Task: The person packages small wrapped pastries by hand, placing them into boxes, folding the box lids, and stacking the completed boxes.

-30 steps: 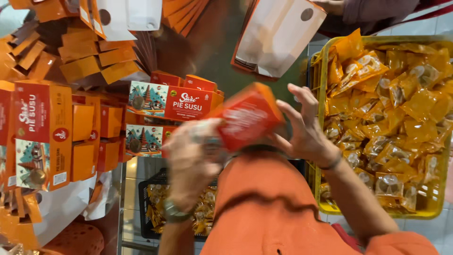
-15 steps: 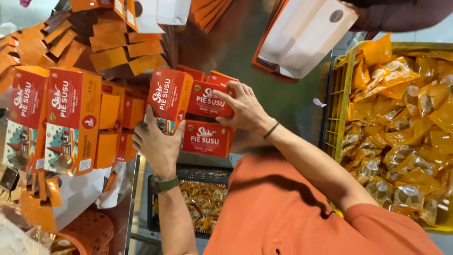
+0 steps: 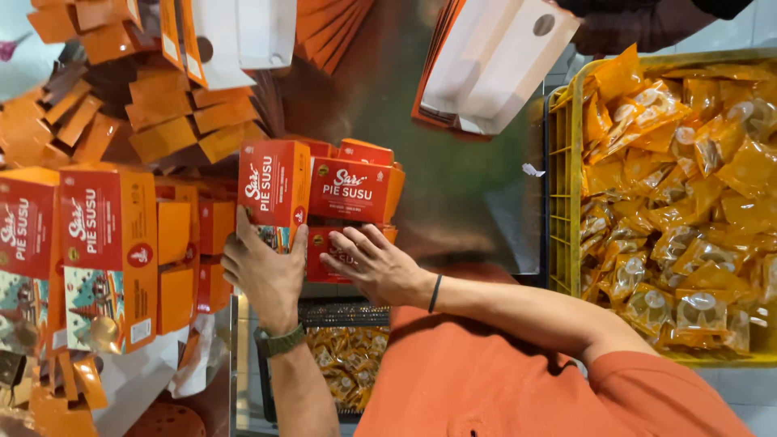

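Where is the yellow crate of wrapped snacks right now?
In the head view, the yellow crate fills the right side of the picture, beyond the right hand, beside the bare metal table.

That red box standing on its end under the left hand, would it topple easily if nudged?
Probably yes: the upright red box is tall and narrow, standing on a small end. Its flat faces and sharp folded edges suggest stiff cardboard that would slide, not roll. The left hand braces its lower end, which hints it is tippy.

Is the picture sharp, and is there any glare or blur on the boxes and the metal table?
Head view: the red box under the left hand is sharp; the metal table carries soft reflections; the wrapped snacks glint in the yellow crate; the edges bend slightly.
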